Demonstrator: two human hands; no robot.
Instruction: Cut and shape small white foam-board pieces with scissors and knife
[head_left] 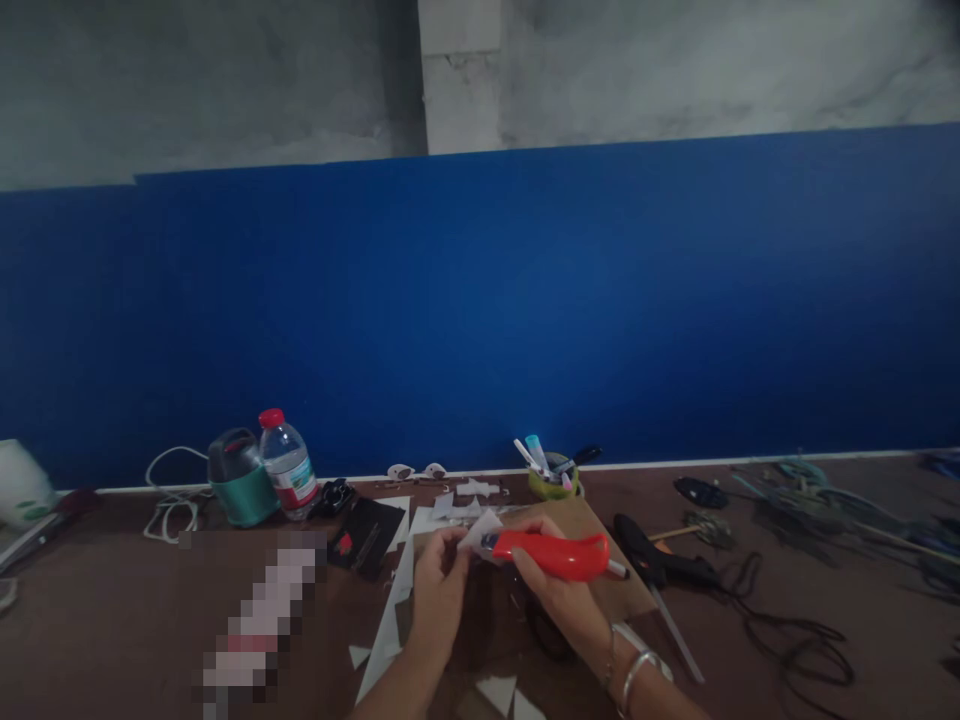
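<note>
My left hand (441, 590) pinches a small piece of white paper or card (480, 532) in front of me. My right hand (551, 575) is wrapped around a red, curved hand tool (555, 555) lying roughly level; its exact kind I cannot make out. The tool's dark front end points left and meets the white piece, while a short pale rod with a dark end sticks out of its back. Under the hands lie white sheet (394, 640) and brown cardboard (630, 585). White offcuts (496, 692) are scattered close by.
A black glue gun (667, 565) with a trailing cord lies right of my hands. Behind stands a green cup of pens (555, 482). Leftward are a bottle with a red cap (289, 470), a teal container (244, 495) and a black packet (365, 535). A blue wall backs the table.
</note>
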